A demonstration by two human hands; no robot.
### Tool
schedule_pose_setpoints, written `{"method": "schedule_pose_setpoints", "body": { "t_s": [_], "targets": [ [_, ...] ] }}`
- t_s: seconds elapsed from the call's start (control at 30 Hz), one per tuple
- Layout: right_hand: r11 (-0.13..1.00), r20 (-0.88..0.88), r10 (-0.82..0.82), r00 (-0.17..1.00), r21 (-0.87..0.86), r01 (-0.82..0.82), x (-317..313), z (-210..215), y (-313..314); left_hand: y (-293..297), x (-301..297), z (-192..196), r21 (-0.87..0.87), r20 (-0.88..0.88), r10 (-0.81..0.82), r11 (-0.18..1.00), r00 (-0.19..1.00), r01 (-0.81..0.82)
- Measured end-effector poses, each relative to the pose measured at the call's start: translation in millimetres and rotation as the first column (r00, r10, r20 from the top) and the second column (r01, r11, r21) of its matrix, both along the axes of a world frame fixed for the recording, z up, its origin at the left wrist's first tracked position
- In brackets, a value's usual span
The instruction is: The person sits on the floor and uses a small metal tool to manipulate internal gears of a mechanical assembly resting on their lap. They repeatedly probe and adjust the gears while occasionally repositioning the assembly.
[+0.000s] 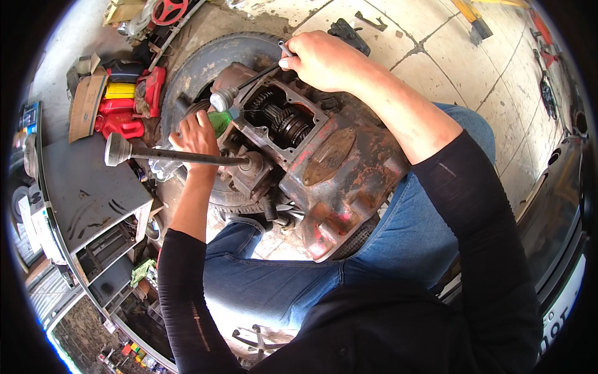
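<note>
A rusty gearbox housing (349,181) lies in front of my knees, its open top (280,118) showing dark, wet-looking gears (289,128). My left hand (196,140) is closed round a plastic bottle (219,122), green at the end tilted towards the opening; clear plastic shows behind the hand. Across my left wrist runs a long lever (187,156) with a round worn knob. A second knobbed lever (223,98) reaches along the opening's far left edge. Past the far edge, my right hand (321,61) grips a slim metal tool (286,48); its exact kind is unclear.
Behind the gearbox lies a large tyre (218,50). Left are red jerrycans (121,118), cardboard (87,106) and a grey metal cabinet (93,181). A dark metal part (349,36) sits on the tiled floor (461,68). A dark vehicle panel (554,193) stands on the right.
</note>
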State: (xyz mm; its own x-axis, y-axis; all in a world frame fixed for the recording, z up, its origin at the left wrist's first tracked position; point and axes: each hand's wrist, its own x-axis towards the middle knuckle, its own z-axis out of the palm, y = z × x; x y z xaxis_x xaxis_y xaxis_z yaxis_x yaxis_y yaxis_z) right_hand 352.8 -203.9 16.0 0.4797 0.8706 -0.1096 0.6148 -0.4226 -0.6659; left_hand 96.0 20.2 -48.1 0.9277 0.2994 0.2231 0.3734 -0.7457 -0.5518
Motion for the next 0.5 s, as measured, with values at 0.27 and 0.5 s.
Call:
{"method": "schedule_pose_setpoints", "body": {
  "t_s": [0.27,0.5],
  "targets": [
    [1.0,0.009,0.001,1.0,0.0,-0.001,-0.6,1.0,-1.5,-1.5,1.4,1.4,0.039,-0.005,0.081,0.996,0.997,-0.08],
    [1.0,0.011,-0.008,1.0,0.026,0.008,-0.8,0.0,-0.8,4.2,-2.6,0.6,-0.014,-0.08,0.217,0.976,0.973,-0.218]
  ]
}}
